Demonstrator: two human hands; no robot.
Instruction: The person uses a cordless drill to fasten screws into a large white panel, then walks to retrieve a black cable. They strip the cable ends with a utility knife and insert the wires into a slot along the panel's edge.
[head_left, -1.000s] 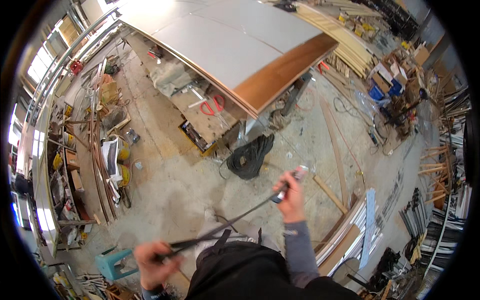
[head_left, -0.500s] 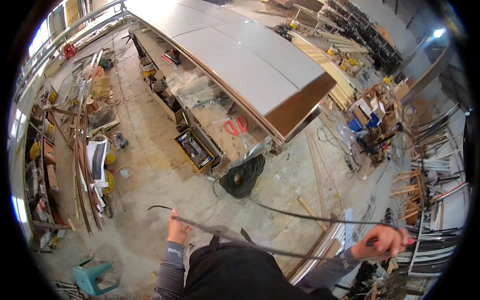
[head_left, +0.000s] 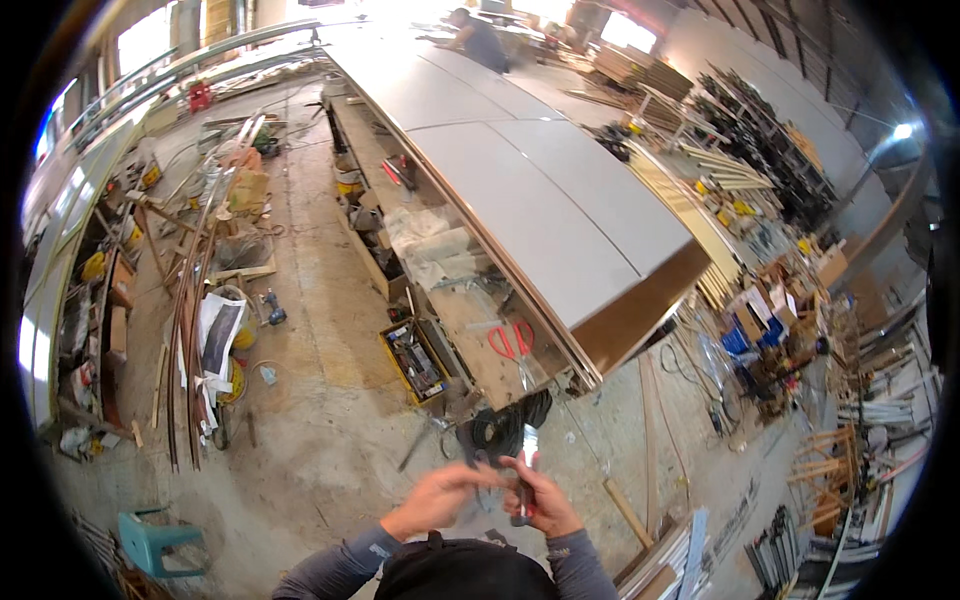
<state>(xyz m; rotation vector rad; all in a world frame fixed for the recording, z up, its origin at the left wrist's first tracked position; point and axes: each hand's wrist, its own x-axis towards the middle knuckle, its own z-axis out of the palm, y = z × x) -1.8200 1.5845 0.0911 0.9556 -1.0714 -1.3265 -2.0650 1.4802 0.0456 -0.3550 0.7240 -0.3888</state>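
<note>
My right hand [head_left: 545,500] is closed round a hand tool [head_left: 528,450] with a shiny flat metal end pointing up and a dark and red handle; its exact kind I cannot make out. Close beside it on the left, my left hand [head_left: 435,500] reaches across toward the tool. Its fingers are smeared by motion, so whether they grip anything does not show. Beyond both hands, a coil of black cord or strip [head_left: 490,435] lies on the floor, partly hidden behind the tool and the fingers.
A long bench with large white panels [head_left: 540,200] stands ahead. On its lower shelf lie red-handled scissors [head_left: 512,345]; a yellow-edged toolbox [head_left: 412,362] sits beside it. A teal stool [head_left: 160,543] is at lower left. Long strips [head_left: 190,330] lie left. Another person [head_left: 478,42] is at the far end.
My hands, formerly wide apart along a length of black strip, have come together in front of me. The stretched strip no longer shows between them. The view has tilted up.
</note>
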